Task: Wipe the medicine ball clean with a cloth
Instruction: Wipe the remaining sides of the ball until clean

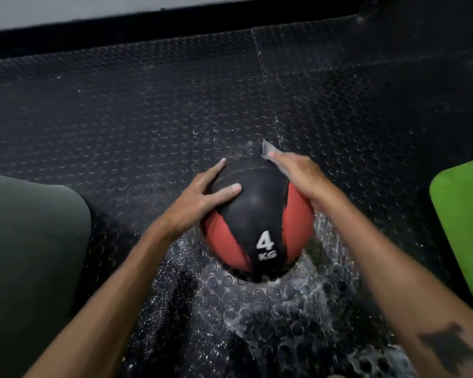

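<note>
Black-and-red medicine ball marked 4 KG rests on studded rubber floor; left hand lies spread, fingers straight, on its upper left, right hand presses grey cloth flat against its upper right

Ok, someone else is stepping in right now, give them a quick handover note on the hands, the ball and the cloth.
Left hand: open, fingers spread flat on the upper left of the medicine ball, steadying it.
Right hand: pressing the grey cloth against the ball's far upper right; only a corner of cloth shows past the fingertips.
The ball rests on the studded black floor mat, its 4 KG label facing the camera.
Done: cannot tell which parts are already wiped.
Left: work the cloth over the rest of the ball, including the underside.
</note>
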